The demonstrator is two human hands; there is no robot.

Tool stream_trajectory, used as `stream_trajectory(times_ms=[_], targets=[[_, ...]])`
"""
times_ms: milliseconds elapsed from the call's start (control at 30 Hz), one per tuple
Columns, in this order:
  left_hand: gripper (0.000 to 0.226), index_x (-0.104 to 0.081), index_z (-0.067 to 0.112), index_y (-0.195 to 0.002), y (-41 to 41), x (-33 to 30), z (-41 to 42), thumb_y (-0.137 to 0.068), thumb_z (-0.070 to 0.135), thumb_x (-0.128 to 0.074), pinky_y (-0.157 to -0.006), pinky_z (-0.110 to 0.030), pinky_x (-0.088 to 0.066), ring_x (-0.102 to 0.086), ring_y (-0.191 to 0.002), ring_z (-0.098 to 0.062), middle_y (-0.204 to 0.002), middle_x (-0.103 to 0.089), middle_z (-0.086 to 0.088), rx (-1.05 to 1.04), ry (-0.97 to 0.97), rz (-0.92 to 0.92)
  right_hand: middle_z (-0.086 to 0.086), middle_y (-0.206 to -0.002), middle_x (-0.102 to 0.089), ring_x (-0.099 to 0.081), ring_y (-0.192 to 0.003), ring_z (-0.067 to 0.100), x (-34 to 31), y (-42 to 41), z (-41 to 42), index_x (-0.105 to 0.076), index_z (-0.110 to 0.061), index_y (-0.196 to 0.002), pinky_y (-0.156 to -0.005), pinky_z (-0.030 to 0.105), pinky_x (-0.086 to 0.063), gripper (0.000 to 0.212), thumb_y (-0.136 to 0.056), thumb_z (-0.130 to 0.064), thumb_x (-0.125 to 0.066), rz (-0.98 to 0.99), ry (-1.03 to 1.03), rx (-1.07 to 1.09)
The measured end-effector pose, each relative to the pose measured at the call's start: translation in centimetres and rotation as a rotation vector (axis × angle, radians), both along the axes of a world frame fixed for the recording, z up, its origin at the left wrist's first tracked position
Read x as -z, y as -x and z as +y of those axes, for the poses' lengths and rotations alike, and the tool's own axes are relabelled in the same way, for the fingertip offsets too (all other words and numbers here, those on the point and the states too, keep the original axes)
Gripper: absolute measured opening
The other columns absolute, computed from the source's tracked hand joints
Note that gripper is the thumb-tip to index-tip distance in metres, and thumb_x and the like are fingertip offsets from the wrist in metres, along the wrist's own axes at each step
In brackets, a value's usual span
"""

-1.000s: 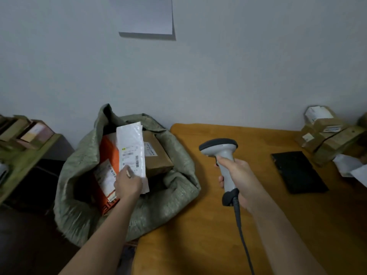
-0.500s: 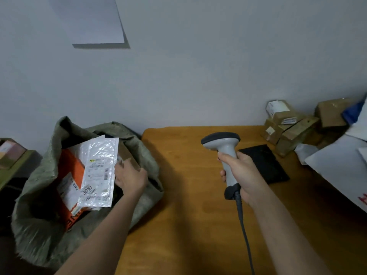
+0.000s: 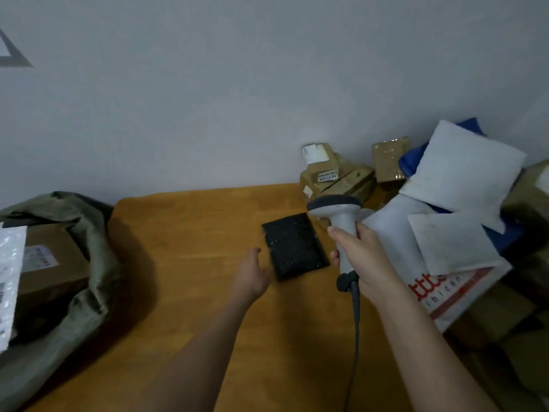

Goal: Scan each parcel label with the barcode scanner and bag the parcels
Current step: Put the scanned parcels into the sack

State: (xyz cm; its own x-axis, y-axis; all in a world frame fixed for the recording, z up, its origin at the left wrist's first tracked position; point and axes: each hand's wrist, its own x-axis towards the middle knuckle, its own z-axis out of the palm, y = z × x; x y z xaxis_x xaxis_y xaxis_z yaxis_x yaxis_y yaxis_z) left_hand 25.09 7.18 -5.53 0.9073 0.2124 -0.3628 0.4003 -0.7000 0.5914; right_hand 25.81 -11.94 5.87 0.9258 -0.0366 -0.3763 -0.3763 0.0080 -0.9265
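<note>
1. one wooden table [image 3: 190,292] is filling the middle of the view, running back to a pale wall.
2. one grey-green woven sack [image 3: 86,263] is sagging open at the table's left edge; two parcels are showing inside it: a brown cardboard box [image 3: 53,263] with a label, and a white plastic mailer [image 3: 9,281] with a barcode, cut off by the left border.
3. a heap of parcels is lying on the right side: three white soft mailers [image 3: 463,171] are countable, one with red print [image 3: 445,292]; blue wrapping [image 3: 416,159] is showing behind them, and brown boxes are sitting further right, their number unclear.
4. a cluster of small cardboard boxes [image 3: 335,176] is sitting against the wall at the back; about four are showing, two with white labels.
5. one black bubble mailer [image 3: 294,246] is lying flat on the table between the two hands, its long axis running from near to far, tilted slightly left at the far end.
6. one barcode scanner [image 3: 341,221] is standing upright in the air, handle's long axis vertical, head pointing away toward the wall; its cable is hanging down toward the viewer.
7. the right hand [image 3: 362,257] is gripping the scanner's handle, fingers wrapped around it.
8. the left hand [image 3: 251,272] is hovering just left of the black mailer, holding nothing, fingers loosely extended, not touching it.
</note>
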Motion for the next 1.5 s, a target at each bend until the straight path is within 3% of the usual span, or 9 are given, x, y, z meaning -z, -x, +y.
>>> stream_trajectory(times_ms=[167, 400, 633, 867, 1033, 1167, 1267, 1367, 1500], targets=[[0.059, -0.027, 0.013, -0.149, -3.0, 3.5, -4.0, -0.095, 0.016, -0.052, -0.108, -0.042, -0.038, -0.042, -0.133, -0.028, -0.151, -0.036, -0.008, 0.232, -0.17, 0.054, 0.001, -0.072, -0.057, -0.055, -0.054, 0.009, 1.7, -2.9, -1.8, -0.059, -0.013, -0.111, -0.048, 0.022, -0.046, 0.018, -0.095, -0.019, -0.063, 0.008, 0.009, -0.028], [0.077, -0.005, 0.01, -0.155, -5.3, 7.8, -5.0, -0.096, 0.01, -0.055, -0.121, -0.038, -0.014, -0.013, -0.149, -0.024, -0.162, -0.008, -0.011, 0.431, -0.439, 0.211, 0.001, -0.07, -0.057, -0.055, -0.05, 0.005, 4.4, -4.9, -2.7, -0.06, -0.011, -0.111, -0.048, 0.019, -0.047, 0.018, -0.095, -0.019, -0.063, 0.051, 0.029, -0.057], [0.037, -0.04, 0.002, -0.13, -5.5, 8.2, -5.8, -0.094, -0.007, -0.043, -0.094, -0.035, -0.043, -0.05, -0.122, -0.031, -0.133, -0.049, -0.016, 0.39, -0.483, 0.142, 0.001, -0.069, -0.058, -0.055, -0.05, 0.004, 5.7, -5.4, -2.3, -0.06, -0.011, -0.112, -0.047, 0.018, -0.046, 0.02, -0.094, -0.019, -0.063, 0.095, 0.014, -0.044], [0.02, -0.057, 0.002, -0.112, -3.6, 6.5, -2.5, -0.092, 0.004, -0.052, -0.062, -0.028, -0.035, -0.057, -0.089, -0.033, -0.097, -0.059, -0.011, -0.033, 0.076, 0.096, 0.004, -0.079, -0.058, -0.056, -0.057, 0.01, 4.2, -4.0, -2.1, -0.06, -0.016, -0.111, -0.052, 0.02, -0.048, 0.019, -0.094, -0.023, -0.064, 0.062, -0.003, -0.006], [0.035, -0.051, 0.014, -0.125, 1.7, 4.6, -0.7, -0.097, -0.006, -0.044, -0.085, -0.039, -0.049, -0.058, -0.106, -0.026, -0.117, -0.061, -0.007, -0.568, 0.957, 0.067, 0.004, -0.079, -0.057, -0.055, -0.057, 0.01, 3.4, -1.6, -0.7, -0.061, -0.017, -0.108, -0.05, 0.019, -0.048, 0.017, -0.094, -0.023, -0.064, 0.061, -0.014, -0.002], [0.034, -0.05, 0.009, -0.126, 6.1, 4.9, 1.3, -0.097, -0.007, -0.042, -0.064, -0.031, -0.057, -0.064, -0.092, -0.026, -0.11, -0.065, -0.014, -0.786, 1.147, 0.143, 0.002, -0.076, -0.056, -0.055, -0.052, 0.007, 3.6, 1.2, 1.1, -0.062, -0.016, -0.105, -0.049, 0.022, -0.047, 0.013, -0.093, -0.021, -0.065, 0.092, -0.024, -0.046], [0.031, -0.052, 0.003, -0.126, 9.6, 5.8, 2.7, -0.095, -0.004, -0.048, -0.054, -0.026, -0.057, -0.067, -0.08, -0.024, -0.104, -0.067, -0.017, -0.853, 1.065, 0.238, 0.002, -0.075, -0.056, -0.055, -0.052, 0.008, 4.1, 3.7, 2.7, -0.062, -0.018, -0.103, -0.049, 0.023, -0.045, 0.011, -0.093, -0.022, -0.065, 0.138, -0.021, -0.09], [0.033, -0.05, -0.008, -0.122, 12.4, 6.2, 3.6, -0.092, 0.003, -0.057, -0.052, -0.026, -0.048, -0.063, -0.067, -0.022, -0.097, -0.063, -0.018, -0.769, 0.584, 0.28, 0.002, -0.075, -0.055, -0.053, -0.051, 0.008, 4.6, 5.8, 4.2, -0.062, -0.017, -0.103, -0.045, 0.021, -0.043, 0.01, -0.094, -0.021, -0.064, 0.18, -0.009, -0.14], [0.061, -0.038, 0.01, -0.136, 13.9, 6.9, 5.3, -0.082, 0.018, -0.066, -0.099, -0.038, -0.041, -0.043, -0.126, -0.032, -0.138, -0.033, -0.013, -0.34, -0.106, 0.042, 0.004, -0.075, -0.052, -0.052, -0.05, 0.009, 4.7, 7.8, 5.7, -0.061, -0.016, -0.095, -0.046, 0.021, -0.041, 0.011, -0.097, -0.026, -0.06, 0.217, 0.002, -0.191]])
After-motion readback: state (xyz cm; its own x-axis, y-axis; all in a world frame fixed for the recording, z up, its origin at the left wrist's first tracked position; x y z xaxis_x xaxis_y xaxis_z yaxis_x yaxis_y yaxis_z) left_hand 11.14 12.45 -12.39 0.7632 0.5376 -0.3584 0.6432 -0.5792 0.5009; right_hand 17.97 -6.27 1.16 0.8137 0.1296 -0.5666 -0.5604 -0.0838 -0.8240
